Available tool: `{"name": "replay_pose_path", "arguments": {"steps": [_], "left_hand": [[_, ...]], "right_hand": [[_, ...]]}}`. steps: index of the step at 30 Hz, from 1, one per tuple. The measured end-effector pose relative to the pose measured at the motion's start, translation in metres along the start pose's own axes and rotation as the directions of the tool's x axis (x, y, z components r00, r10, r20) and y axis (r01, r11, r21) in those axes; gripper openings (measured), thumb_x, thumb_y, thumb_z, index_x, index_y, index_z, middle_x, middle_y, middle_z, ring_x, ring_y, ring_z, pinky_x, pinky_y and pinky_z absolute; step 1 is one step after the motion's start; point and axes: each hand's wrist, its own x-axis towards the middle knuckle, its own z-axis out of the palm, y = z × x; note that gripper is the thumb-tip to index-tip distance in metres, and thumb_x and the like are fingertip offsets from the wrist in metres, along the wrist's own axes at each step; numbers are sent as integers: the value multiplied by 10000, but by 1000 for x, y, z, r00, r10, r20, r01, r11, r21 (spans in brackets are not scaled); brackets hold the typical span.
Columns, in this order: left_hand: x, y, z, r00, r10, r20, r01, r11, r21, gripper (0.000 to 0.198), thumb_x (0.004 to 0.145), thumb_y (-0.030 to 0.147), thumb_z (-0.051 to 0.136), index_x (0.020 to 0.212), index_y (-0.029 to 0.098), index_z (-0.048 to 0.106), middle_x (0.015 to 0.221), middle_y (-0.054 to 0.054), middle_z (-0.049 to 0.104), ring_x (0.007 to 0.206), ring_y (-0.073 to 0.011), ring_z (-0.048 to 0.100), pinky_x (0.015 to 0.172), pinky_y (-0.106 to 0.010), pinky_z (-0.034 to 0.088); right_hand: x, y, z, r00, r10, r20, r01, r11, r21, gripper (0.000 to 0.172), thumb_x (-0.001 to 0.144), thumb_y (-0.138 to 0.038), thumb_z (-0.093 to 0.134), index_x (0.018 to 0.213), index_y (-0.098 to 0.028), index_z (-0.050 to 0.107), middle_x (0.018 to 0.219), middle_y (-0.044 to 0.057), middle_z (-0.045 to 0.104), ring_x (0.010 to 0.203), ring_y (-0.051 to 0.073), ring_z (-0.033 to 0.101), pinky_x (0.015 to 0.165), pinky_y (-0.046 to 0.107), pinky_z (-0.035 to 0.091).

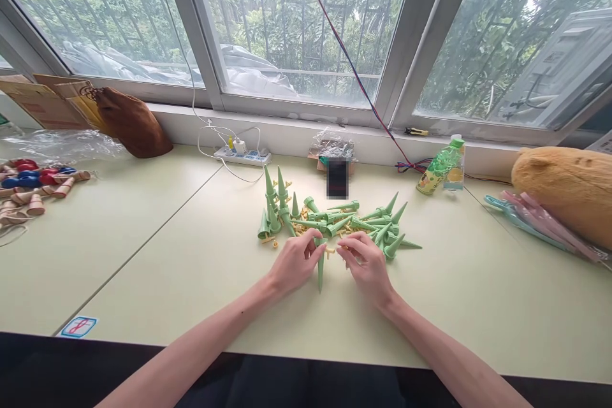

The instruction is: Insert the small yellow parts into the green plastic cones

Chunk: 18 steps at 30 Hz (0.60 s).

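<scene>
My left hand [297, 259] is closed on a green plant watering spike [320, 273], its point directed down toward me. A small yellow T-shaped valve [329, 250] juts from the spike's right side, between my two hands. Thumb and fingers curled in a pinch, my right hand [367, 261] is just right of that valve; a bit of yellow shows at its fingertips, too small to make out. Beyond both hands lies a pile of green spikes [382, 223] mixed with yellow valves. Several spikes [269, 188] stand upright at the pile's left.
Behind the pile are a blurred dark box [337, 178] and a power strip [243, 156]. A green bottle [437, 169] leans at the back right, near a tan plush [564, 188]. Wooden toys [36, 185] and a brown bag [131, 121] lie left. Windows line the back.
</scene>
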Motion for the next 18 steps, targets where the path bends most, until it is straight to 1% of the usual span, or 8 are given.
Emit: {"name": "replay_pose_path", "arguments": {"steps": [2,4,8,14,18], "left_hand": [[0,0,0,1000,5,-4,-5,1000,0,136,957,313,507,967,185,552,573,78,462,508,-92,399,527,-218,296],[0,1,0,1000,7,-3,-7,1000,0,132,957,310,507,968,186,551,573,79,456,507,-91,396,526,-217,295],[0,1,0,1000,9,-6,-9,1000,4,129,957,308,507,965,187,550,572,81,448,507,-90,393,526,-216,294],[0,0,0,1000,12,-10,-12,1000,0,126,958,308,509,966,189,549,571,83,441,506,-89,390,528,-212,297],[-1,-1,1,1000,12,-7,-12,1000,-5,125,957,310,510,969,191,545,574,84,440,507,-87,385,525,-210,296]], "right_hand": [[0,1,0,1000,18,0,-18,998,54,160,953,-298,593,958,-215,730,939,58,561,683,144,602,554,290,586],[0,2,0,1000,18,-5,-18,996,87,150,946,-296,609,963,-218,735,949,55,555,677,139,612,575,302,602],[0,3,0,1000,10,-10,-9,995,95,138,935,-290,628,975,-223,742,953,50,558,686,141,628,616,321,620],[-1,1,0,1000,8,-21,-5,995,104,117,919,-285,651,956,-222,743,946,47,564,659,133,624,595,315,622],[-1,0,1,1000,1,-22,2,994,110,106,908,-290,666,943,-226,742,937,48,572,678,143,630,600,314,627]]}}
